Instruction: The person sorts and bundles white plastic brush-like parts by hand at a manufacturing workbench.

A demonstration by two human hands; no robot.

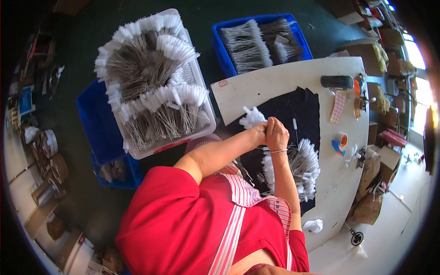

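Note:
My left hand [259, 134] is closed around a bunch of small wire-handled brushes [251, 117]; their white bristle heads stick out to the far left of the fist. Right beside it, touching or nearly so, is my right hand [277, 134], its fingers bent together. Whatever those fingers hold is hidden. A single brush [294, 123] lies just right of my right hand on a black cloth [308, 107]. Nearer to me, a heap of the same brushes [308, 167] spreads on the cloth around my right forearm, wire handles toward its middle.
The white table [341, 183] bears a dark cylinder [337, 82], a tape roll [341, 138] and a crumpled white piece [313, 225]. Left stands a white crate [208, 110] heaped with brushes, beside a blue bin [94, 123]. Another blue bin [219, 48] of brushes stands beyond the table.

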